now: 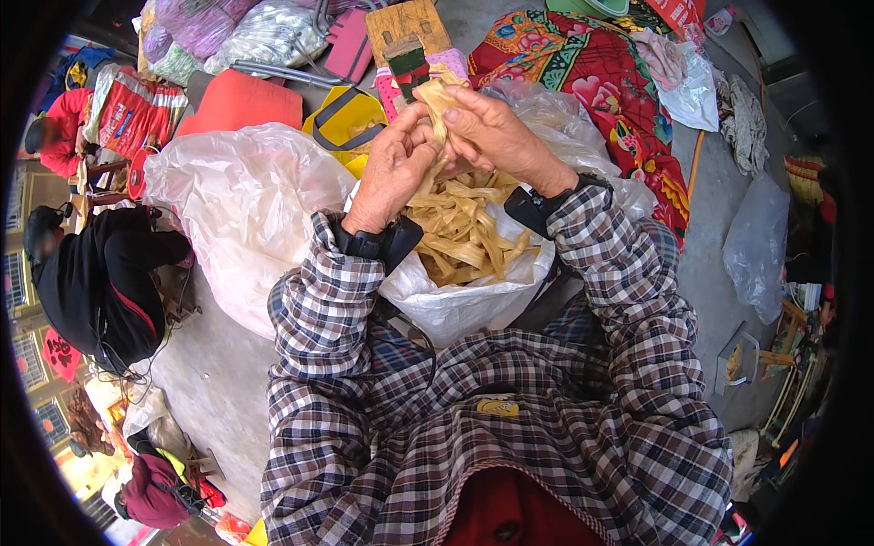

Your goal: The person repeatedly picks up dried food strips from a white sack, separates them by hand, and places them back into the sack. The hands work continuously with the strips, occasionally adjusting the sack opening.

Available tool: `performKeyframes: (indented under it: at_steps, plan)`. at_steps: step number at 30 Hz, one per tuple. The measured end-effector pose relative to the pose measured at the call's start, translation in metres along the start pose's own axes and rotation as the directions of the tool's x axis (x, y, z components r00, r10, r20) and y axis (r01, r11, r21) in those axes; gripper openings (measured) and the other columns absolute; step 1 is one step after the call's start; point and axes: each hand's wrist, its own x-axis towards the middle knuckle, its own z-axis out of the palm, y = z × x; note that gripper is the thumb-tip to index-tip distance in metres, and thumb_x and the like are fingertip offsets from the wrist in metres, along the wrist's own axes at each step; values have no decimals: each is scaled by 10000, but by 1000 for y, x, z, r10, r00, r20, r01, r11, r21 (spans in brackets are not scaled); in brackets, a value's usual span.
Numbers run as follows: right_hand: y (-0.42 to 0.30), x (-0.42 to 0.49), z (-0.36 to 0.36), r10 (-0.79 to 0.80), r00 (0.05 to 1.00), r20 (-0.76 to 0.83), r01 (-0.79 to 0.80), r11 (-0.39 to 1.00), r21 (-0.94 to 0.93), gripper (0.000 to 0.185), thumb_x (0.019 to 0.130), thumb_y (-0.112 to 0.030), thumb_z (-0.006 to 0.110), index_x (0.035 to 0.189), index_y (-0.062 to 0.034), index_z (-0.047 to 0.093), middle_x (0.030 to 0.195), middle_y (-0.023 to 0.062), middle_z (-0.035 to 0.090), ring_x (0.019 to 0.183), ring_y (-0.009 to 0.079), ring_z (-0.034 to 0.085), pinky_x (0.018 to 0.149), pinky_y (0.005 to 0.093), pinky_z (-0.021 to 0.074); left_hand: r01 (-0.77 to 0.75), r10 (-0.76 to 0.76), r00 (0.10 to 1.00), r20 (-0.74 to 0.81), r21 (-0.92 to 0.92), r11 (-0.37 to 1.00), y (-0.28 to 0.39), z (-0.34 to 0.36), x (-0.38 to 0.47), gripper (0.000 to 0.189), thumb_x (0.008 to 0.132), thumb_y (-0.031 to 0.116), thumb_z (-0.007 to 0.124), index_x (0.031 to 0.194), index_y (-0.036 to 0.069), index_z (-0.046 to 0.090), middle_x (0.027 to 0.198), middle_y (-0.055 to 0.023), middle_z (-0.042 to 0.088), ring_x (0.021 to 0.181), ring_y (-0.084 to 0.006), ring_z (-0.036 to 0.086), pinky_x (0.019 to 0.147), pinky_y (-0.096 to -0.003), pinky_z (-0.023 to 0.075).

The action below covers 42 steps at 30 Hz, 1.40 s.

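Note:
Both my hands hold one pale tan, flat, ribbon-like strip [437,102] above an open sack. My left hand [392,170] pinches its lower part with bent fingers. My right hand [502,133] grips the upper part between thumb and fingers. Below them, a heap of similar tan strips [471,235] fills the white woven sack [444,307], whose rim is folded outward between my knees. Just beyond my fingertips stands a dark green block with a red part [407,63], by a wooden board [413,24] and pink dotted cloth [386,89]. Both wrists bear black strapped devices.
At left lies a big translucent plastic bag [249,211], with a yellow bag [347,123] and red panel [246,102] beyond. A flowered red quilt [587,75] spreads at upper right. Several people sit along the left, one in black [102,280]. A clear plastic bag [756,246] lies right.

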Motion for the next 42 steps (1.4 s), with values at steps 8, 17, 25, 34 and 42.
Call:
performKeyframes:
  at_steps: [8,17,25,34,42]
  plan:
    - [10,-4,3,-106,991,77,124,583,-803,307,925,-163,548,1221,-87,519,885,186,655,805,390,634,665,435,500,64,-51,986,-159,79,995,-1,-1,3,303,963,325,519,987,36,608,802,23,582,643,-32,494,567,-176,366]
    - [-8,0,-3,-88,985,-149,39,952,-303,125,893,-117,644,956,-10,631,739,-5,642,663,34,583,598,191,478,-21,17,976,-215,-17,1000,-12,-9,7,126,951,138,519,950,41,599,773,24,599,659,-31,558,558,-169,437]
    - [23,3,0,28,960,-280,13,990,142,249,858,-165,716,967,-25,542,766,-9,606,590,17,542,514,146,458,-235,286,950,-127,313,920,-15,-9,5,129,904,24,583,1032,17,566,897,18,593,786,-30,547,679,-180,450]
    - [17,1,10,-139,953,-270,65,962,-264,220,867,-214,702,918,-11,634,749,-23,618,615,36,541,538,204,456,-221,269,923,-277,194,956,-12,-5,6,200,826,-85,587,1005,1,566,925,-13,596,771,-38,573,667,-170,480]
    - [13,-2,7,-390,910,-142,161,647,-746,175,817,-178,680,916,-36,652,779,-2,625,669,87,566,621,265,470,15,-5,980,-197,51,999,-1,-13,6,146,879,-38,584,1016,-3,548,919,-41,630,770,-68,606,646,-198,511]
